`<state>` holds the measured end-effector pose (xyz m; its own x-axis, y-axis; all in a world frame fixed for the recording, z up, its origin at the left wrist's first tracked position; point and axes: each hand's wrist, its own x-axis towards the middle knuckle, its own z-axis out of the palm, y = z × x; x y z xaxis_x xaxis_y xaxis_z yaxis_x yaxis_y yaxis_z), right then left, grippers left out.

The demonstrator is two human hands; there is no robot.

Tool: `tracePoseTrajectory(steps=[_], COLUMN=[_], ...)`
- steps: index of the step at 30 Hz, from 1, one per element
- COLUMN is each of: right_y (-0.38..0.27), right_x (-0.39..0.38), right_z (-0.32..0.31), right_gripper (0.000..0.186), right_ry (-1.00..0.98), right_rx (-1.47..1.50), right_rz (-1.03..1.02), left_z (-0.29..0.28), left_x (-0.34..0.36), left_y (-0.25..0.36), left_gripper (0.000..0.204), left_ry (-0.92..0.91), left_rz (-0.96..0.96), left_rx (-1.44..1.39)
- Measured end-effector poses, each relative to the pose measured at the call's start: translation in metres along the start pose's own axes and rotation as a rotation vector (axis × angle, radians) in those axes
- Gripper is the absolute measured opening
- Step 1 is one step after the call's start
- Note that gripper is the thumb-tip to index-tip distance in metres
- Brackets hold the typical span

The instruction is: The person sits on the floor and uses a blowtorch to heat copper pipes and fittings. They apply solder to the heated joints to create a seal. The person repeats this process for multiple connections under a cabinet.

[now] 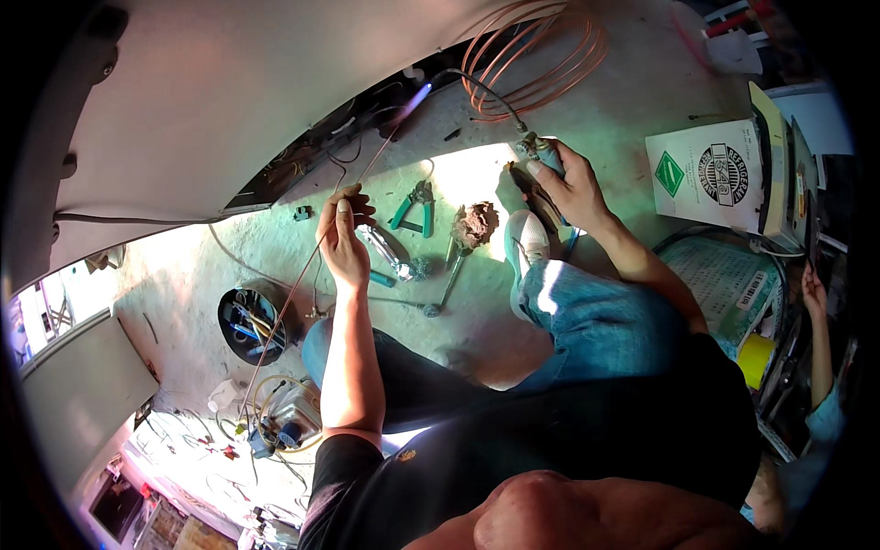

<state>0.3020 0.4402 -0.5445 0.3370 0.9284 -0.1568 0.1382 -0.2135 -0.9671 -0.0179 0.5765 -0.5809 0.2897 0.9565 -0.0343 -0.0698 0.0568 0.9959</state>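
Note:
My left hand point(345, 240) pinches a long thin brazing rod point(291, 298), which slants from the lower left up toward the flame. In my right hand point(579, 188) is a gas torch point(546, 156), gripped by its handle. Its bent neck point(490, 89) reaches left and ends in a blue-violet flame point(417, 98). The flame points into the dark opening point(353, 119) along the edge of a large pale appliance point(202, 101), near thin tubes. What it touches inside is too dark to tell. Green-handled pliers point(426, 218) lie on the floor between my hands.
A copper tubing coil point(536, 99) lies beyond the torch. Around my feet are metal tools point(449, 284) and a brown crumpled lump point(477, 225). A black bucket point(240, 344) holds tools at left. A white carton point(674, 183) stands right; another person's arm point(822, 344) shows at far right.

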Motion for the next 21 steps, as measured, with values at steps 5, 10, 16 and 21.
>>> tracePoseTrajectory(steps=[5, 10, 16, 21], right_y=[0.004, 0.004, 0.003, 0.008], right_x=[0.0, -0.001, -0.005, -0.004], right_z=[-0.004, -0.011, -0.017, -0.018], right_gripper=[0.034, 0.032, 0.031, 0.031], right_ry=[0.006, 0.036, 0.079, 0.044], right_rx=[-0.061, 0.047, -0.023, -0.019], right_rz=[-0.015, -0.02, -0.102, -0.075], left_z=[0.003, 0.01, 0.02, 0.025], left_x=[0.001, 0.004, 0.007, 0.007], left_y=[0.0, -0.003, -0.006, -0.011], left_gripper=[0.034, 0.035, 0.037, 0.035], left_ry=[0.019, -0.035, -0.052, -0.062], left_rz=[0.046, 0.128, 0.156, 0.147], left_rx=[0.025, 0.183, 0.253, 0.266])
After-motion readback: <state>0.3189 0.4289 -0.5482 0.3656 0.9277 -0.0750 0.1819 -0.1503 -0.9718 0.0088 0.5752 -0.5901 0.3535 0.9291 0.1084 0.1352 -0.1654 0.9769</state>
